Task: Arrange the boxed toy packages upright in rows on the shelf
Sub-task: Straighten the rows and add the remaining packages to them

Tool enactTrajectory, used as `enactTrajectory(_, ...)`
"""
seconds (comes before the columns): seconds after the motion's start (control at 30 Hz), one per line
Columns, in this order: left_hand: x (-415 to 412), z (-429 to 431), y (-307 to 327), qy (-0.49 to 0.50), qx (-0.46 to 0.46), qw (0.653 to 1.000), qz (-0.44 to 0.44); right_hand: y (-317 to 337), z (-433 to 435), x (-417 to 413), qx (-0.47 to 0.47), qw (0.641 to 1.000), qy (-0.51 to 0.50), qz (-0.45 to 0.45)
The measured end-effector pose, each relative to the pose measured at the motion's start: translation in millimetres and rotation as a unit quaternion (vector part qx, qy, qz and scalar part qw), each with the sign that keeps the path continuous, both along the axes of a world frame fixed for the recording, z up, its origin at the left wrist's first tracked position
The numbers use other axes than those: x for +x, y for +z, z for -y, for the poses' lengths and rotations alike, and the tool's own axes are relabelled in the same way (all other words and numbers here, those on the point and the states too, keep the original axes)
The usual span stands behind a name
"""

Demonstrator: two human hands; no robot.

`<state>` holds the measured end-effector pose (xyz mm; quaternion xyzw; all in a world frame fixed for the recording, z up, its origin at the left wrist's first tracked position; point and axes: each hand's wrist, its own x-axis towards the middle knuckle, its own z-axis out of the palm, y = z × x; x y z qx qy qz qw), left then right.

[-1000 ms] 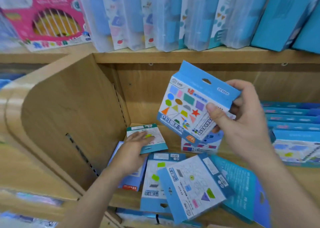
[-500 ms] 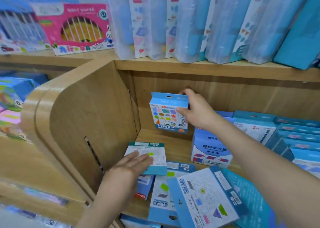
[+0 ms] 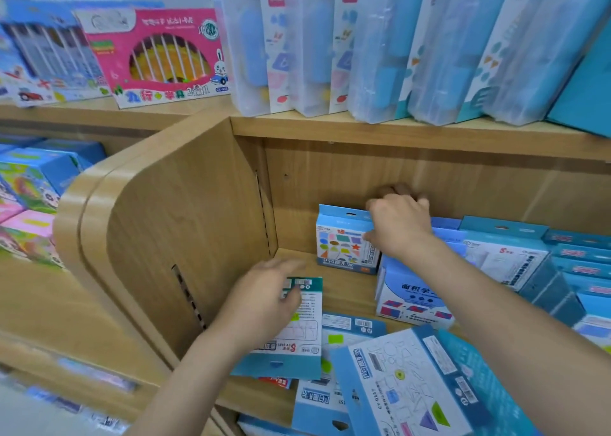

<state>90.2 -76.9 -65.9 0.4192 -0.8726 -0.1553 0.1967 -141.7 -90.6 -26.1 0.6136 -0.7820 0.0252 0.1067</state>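
Blue shapes box [image 3: 342,240] stands upright at the back of the shelf [image 3: 347,290], base on the board, close to the back panel.

Risk, as I judge it: nothing props its left side or front, so a hasty release could let it tip forward, face down. The cause would be letting go before it settles square beside the area-learning box [image 3: 413,290], which stands just to its right and in front.

Right hand [image 3: 398,224] reaches in palm down, fingers curled over the top flap, thumb on the front face, pinching it.

Left hand [image 3: 264,300] lies on a teal-topped flat package [image 3: 302,336], fingers bent. Whether it grips, cannot tell.
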Motion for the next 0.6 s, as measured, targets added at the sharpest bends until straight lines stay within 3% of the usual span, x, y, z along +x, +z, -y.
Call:
enactTrajectory(0.17, -50, 35, 6, 0.011, -0.035, 0.998, -0.054, 9, -11, -6, -0.017, 0.996, 0.005, 0.088)
enactTrajectory(0.37, -82, 73, -4, 0.030, -0.048, 0.998, 0.011, 9, -46, -40, -0.066, 0.987, 0.013, 0.146)
enactTrajectory(0.6, -99, 81, -20, 0.070, -0.071, 0.994, 0.043, -8, -59, -63, -0.002, 0.988, 0.045, 0.146)
